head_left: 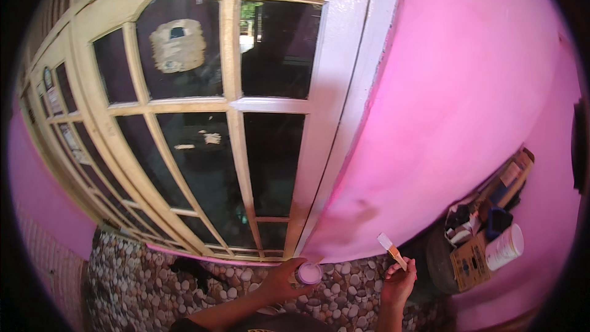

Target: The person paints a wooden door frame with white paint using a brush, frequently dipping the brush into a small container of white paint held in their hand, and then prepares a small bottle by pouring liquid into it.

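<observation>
My left hand is wrapped round a small tub of pale lilac paint, its mouth facing up. In my right hand is a paintbrush, gripped by its wooden handle, its whitish bristles pointing up and to the left. Before me stands a glazed wooden door. Most of its woodwork is bare cream, while the right stile and the nearest crossbar look pale lilac-white. Neither the brush nor the tub touches the door.
A pink wall rises right of the door frame. Against it at the lower right are a cardboard box, a white bucket and assorted clutter. Pebbles cover the floor, where a dark shape lies near the door's foot.
</observation>
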The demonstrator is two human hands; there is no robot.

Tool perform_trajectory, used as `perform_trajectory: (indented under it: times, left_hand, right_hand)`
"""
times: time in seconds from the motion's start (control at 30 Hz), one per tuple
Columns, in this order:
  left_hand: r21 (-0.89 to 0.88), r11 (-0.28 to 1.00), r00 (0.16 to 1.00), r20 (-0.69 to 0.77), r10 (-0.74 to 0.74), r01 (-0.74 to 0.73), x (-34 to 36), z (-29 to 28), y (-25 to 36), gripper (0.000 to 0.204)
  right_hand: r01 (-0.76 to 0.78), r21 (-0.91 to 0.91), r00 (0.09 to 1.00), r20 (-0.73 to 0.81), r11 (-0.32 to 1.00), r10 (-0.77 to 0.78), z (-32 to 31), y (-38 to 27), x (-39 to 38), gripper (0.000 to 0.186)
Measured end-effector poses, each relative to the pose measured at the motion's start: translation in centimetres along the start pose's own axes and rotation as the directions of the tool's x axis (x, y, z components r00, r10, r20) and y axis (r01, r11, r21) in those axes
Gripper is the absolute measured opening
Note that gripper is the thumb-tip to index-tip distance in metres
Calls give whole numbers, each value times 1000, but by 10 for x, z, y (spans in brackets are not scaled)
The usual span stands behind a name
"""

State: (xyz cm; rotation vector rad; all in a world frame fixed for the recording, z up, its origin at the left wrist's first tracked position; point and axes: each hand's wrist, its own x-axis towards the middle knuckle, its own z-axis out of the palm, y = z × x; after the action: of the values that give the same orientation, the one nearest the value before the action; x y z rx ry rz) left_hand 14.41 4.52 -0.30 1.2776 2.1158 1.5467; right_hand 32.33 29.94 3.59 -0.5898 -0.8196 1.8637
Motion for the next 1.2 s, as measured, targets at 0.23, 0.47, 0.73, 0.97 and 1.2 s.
perform_trajectory:
  times: [0.23, 0.47, 0.73, 0.97, 1.2]
  left_hand:
    - [44, 998, 962, -270, -27, 40, -23, 13, 34, 73]
    - [61, 996, 915, -402, -31, 61, -31, 14, 66, 66]
    - [175, 985, 873, -480, 82, 3, -40, 1, 50, 69]
    - [60, 998, 883, -467, 50, -24, -41, -43, 18, 70]
    - [28, 996, 925, -370, 87, -82, -45, -108, -2, 69]
  right_hand:
    - [-21, -82, 971, 236, 996, 40, -2, 3, 30, 20]
    - [-127, -50, 952, 273, 991, 136, 10, -2, 25, 23]
    - [-45, -120, 926, 368, 992, 86, 34, -10, -3, 24]
    - [165, -176, 918, 386, 970, -86, 69, 6, -46, 16]
    - [430, -378, 835, 511, 820, -203, 137, 27, -124, 16]
